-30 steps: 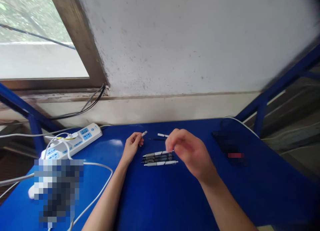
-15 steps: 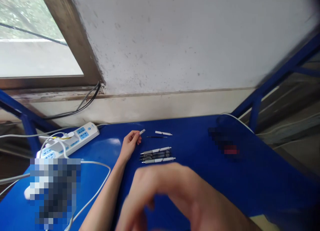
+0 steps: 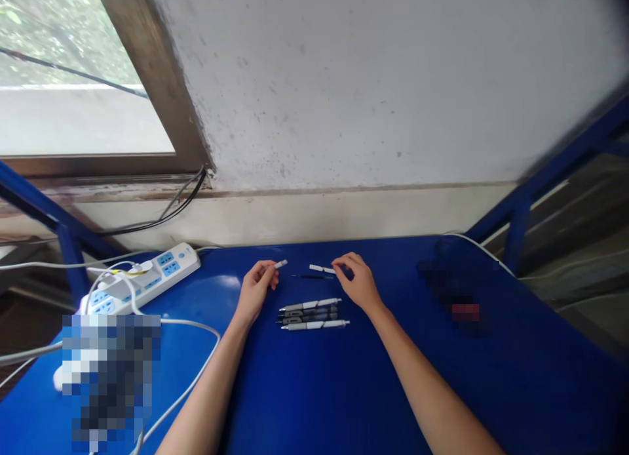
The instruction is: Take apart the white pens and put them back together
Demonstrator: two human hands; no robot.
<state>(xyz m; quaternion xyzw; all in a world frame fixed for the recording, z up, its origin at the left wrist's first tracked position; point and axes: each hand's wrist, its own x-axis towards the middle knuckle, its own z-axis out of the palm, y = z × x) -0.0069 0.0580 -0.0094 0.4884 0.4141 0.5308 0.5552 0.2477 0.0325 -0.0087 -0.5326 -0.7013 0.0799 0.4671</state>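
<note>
Between the thumb and fingers of my left hand is a short white pen section, its free end pointing right. My right hand pinches the right end of a white pen barrel, which lies along the tabletop. Just below that barrel rests a thin dark pen refill. Nearer to me, several pens lie side by side: a white and grey pen at the back, another white and grey pen at the front, and dark pens between them.
A white power strip with plugs and white cables takes up the left of the blue table. Blurred-out items lie at left front and at right, one with a red patch. Behind stands the wall.
My right hand has gone from close to the camera, out over the table, to the right end of the white pen barrel. My left hand keeps its pen section in nearly the same place.
</note>
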